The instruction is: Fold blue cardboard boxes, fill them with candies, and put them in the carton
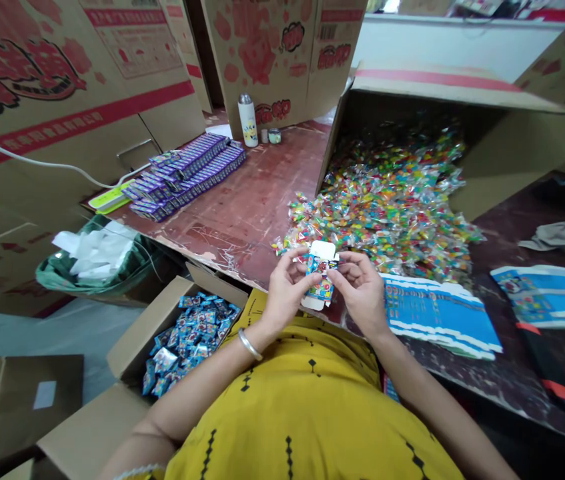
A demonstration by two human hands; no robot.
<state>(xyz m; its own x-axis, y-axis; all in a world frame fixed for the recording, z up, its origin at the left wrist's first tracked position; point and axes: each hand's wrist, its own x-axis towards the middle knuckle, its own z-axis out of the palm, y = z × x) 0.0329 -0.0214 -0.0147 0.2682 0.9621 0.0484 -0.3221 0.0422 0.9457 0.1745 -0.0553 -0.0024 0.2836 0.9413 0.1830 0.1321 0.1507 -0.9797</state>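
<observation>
We have a small printed carton [321,279] between our left hand [285,288] and right hand [363,292], at the near edge of the worktop [257,207], just in front of a loose heap of wrapped sweets [387,207]. Both hands grasp it: the left one pinches one side, the right one the other, with the thumbs towards the printed front and the fingers curled around the edges. A pale top flap [323,250] sticks out at the far end and a bottom flap [313,304] at the near end, so both ends look unclosed. We cannot tell whether anything is inside.

We judge it to be thin card: very light, springy across its faces, stiffest along its folded edges. The print looks a little glossy, so it may slide under dry fingers, though a soft pinch ought to hold it. Squeezing the middle of a face could dent it or push the walls flat; the flaps seem the weakest part and may crease or tear if tugged. We do best to hold it by the long side edges, near the corners, leaving both ends free. Flat blue cartons [437,317] lie beside our right hand.
</observation>
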